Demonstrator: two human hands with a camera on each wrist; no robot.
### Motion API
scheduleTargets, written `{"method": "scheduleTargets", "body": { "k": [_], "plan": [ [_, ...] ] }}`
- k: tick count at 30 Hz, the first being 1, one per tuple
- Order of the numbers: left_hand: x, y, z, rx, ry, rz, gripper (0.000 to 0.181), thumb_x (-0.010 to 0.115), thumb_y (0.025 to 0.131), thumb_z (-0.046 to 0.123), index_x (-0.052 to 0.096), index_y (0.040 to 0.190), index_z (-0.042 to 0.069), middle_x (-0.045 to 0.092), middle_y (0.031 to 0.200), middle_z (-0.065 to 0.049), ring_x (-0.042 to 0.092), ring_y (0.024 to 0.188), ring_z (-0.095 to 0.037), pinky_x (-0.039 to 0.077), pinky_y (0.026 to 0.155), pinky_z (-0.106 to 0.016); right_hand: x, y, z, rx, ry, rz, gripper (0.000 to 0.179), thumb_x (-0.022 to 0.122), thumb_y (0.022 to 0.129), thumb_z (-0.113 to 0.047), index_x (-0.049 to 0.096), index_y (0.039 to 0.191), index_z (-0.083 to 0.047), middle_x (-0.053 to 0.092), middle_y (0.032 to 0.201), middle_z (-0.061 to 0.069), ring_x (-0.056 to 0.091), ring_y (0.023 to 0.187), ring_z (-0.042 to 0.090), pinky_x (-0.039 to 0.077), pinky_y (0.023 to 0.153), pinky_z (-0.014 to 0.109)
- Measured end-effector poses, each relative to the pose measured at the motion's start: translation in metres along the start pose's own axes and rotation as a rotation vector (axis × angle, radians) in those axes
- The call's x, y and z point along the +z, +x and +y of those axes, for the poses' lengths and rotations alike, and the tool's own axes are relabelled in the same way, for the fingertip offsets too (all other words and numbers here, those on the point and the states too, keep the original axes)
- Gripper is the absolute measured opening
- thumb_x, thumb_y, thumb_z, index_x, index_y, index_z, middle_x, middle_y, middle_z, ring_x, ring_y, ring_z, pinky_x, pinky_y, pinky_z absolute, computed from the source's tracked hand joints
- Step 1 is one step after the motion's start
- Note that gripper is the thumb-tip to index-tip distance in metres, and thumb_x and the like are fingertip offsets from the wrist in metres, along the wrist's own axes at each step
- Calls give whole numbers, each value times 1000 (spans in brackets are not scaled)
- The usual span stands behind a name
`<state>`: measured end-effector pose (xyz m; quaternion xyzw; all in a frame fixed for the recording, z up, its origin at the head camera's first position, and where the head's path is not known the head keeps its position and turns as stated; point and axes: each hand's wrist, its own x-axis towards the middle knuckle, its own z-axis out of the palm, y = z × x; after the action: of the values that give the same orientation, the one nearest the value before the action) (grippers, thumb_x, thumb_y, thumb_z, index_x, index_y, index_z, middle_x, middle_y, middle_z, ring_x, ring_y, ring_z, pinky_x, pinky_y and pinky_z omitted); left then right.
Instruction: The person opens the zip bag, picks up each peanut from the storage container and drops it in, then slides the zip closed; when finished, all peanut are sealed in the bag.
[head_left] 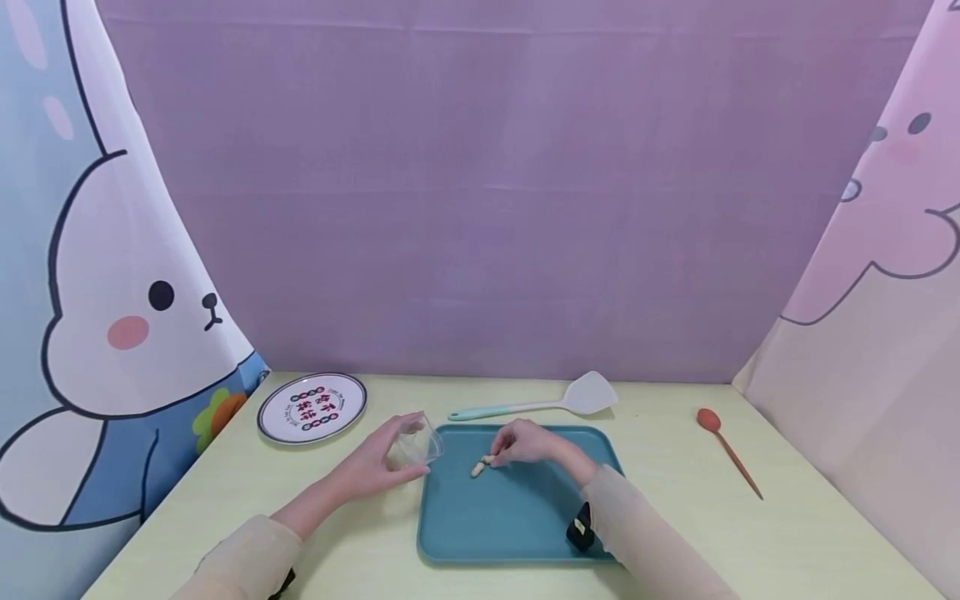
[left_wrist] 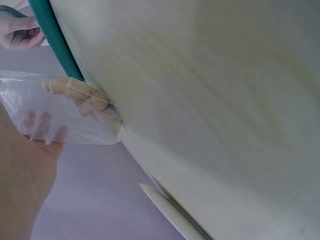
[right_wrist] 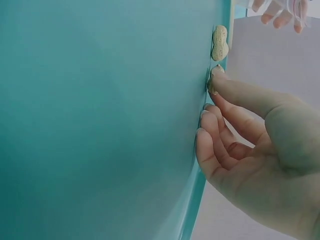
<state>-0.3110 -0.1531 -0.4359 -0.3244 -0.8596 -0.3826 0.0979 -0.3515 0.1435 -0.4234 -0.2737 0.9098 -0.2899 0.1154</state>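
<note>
My left hand grips a clear plastic cup beside the left edge of the teal tray. Through the cup's wall, several unshelled peanuts show at its bottom end in the left wrist view. Over the tray, my right hand pinches a peanut between thumb and forefinger, low at the tray's surface. Its other fingers are bent, their tips close to the tray. Another peanut lies on the tray just beyond the pinched one.
A white plate with red and dark print lies at the back left. Behind the tray rests a spatula with a pale blade and mint handle. To the right lies a red-headed spoon with a brown handle. A purple curtain hangs behind the table.
</note>
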Motion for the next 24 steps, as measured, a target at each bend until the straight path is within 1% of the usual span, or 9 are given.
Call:
{"method": "scheduleTargets", "body": {
  "k": [7,10,13,19,24],
  "plan": [
    [-1,1,1,4,13,6,79,72,78,45,37,141,12,56,131,-4,50,125,-23,39,105,-46,-8,-3,4,-48,47,22,9,67,87,-20,68,93,-13,67,84,-3,59,71,12,49,62,27],
    [-1,1,1,12,17,9,80,72,78,45,37,141,11,56,131,-5,50,124,-23,39,105,-46,-12,-4,3,-77,66,33,11,66,88,-20,67,95,-11,68,85,1,61,73,13,51,63,27],
    [-1,1,0,17,17,11,80,73,78,44,37,141,11,56,130,-5,50,124,-23,40,105,-46,-15,-5,0,-103,66,68,13,66,88,-21,67,96,-10,68,88,2,62,76,11,52,66,26],
    [0,1,-1,19,17,8,79,74,78,42,37,141,11,56,130,-5,50,124,-23,40,105,-45,-20,-5,-16,-140,115,152,17,66,88,-26,68,96,-11,68,89,1,62,79,11,52,69,24],
    [0,0,-1,17,19,6,79,73,78,44,36,141,12,56,130,-5,50,124,-23,40,105,-47,-20,-2,-38,-213,151,196,18,65,89,-24,67,100,-10,68,90,3,63,79,12,53,69,23]
  ]
}}
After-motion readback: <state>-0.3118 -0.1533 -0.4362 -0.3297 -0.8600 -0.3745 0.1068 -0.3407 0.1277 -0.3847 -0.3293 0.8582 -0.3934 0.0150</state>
